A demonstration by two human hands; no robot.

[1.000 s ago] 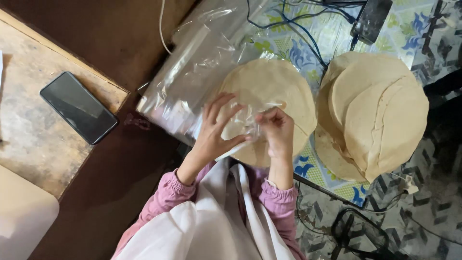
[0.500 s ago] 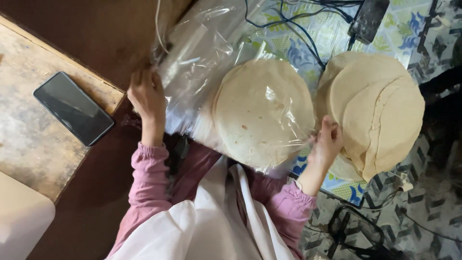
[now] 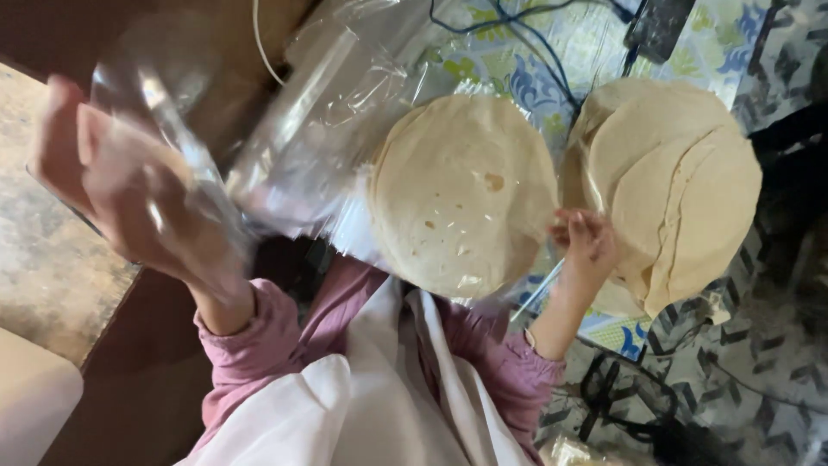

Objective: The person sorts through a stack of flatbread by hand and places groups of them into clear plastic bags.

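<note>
Pale beige flatbreads (image 3: 461, 190) (brown-speckled), pink sleeves (image 3: 259, 341), blue-green floral cloth (image 3: 509, 65)
</note>
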